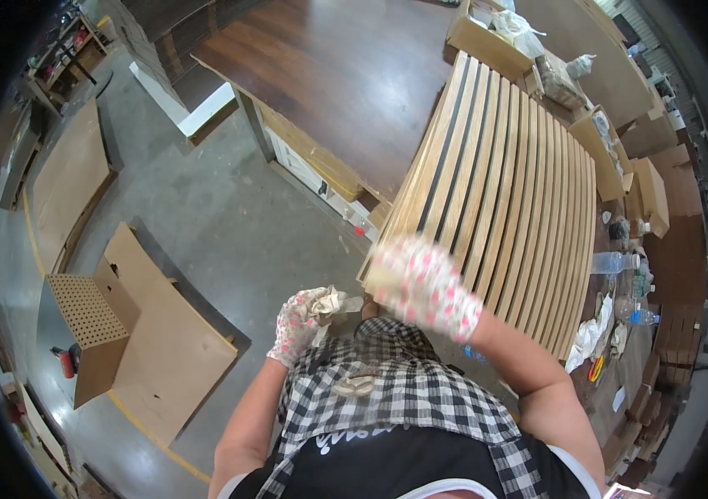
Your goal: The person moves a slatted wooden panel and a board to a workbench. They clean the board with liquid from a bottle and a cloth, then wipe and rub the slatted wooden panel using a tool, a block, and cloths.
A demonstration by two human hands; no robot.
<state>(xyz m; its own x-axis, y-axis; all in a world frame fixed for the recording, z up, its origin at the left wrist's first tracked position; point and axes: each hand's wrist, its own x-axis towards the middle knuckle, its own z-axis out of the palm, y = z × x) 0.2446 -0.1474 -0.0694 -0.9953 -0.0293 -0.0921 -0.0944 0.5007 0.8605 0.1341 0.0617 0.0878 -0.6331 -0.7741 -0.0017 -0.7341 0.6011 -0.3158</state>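
Note:
My left hand (297,324), in a white glove with pink spots, is closed on a crumpled off-white cloth (333,303) in front of my checked apron. My right hand (425,287), gloved the same way, is over the near left corner of a slatted wooden panel (495,191). It is smeared by motion, so its fingers and anything in them cannot be made out. Light wood strips with dark gaps between them make up the panel. The panel lies on a dark brown wooden table (329,75), and several similar layers seem to be stacked under it.
Open cardboard boxes (487,41) stand along the far right edge. Plastic bottles (614,263), white rags (591,333) and red-yellow scissors (595,368) lie right of the panel. On the floor at left are brown boards (167,333) and a perforated board (88,309).

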